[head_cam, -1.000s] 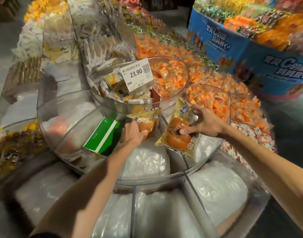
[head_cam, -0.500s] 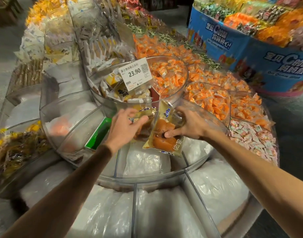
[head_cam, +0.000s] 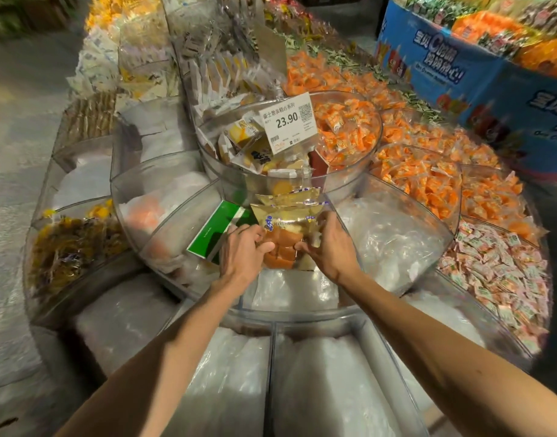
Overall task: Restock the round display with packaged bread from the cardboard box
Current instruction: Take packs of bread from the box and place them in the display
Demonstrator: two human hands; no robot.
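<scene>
soft bread packets held from both sides

the gold-film bread packets (head_cam: 285,227) are upright at a wedge compartment of the round display (head_cam: 302,312), just below the centre bowl (head_cam: 349,187). they look light, soft and easily crushed, with slick film, so the side edges are the safest hold. both arms reach forward; the left hand (head_cam: 242,250) and right hand (head_cam: 330,247) curl round opposite sides, grasping the packets.

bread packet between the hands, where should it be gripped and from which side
By its lower side edges, from left and right, as the left hand and right hand do: the bread packet stands upright and flat, bread sitting low.
</scene>
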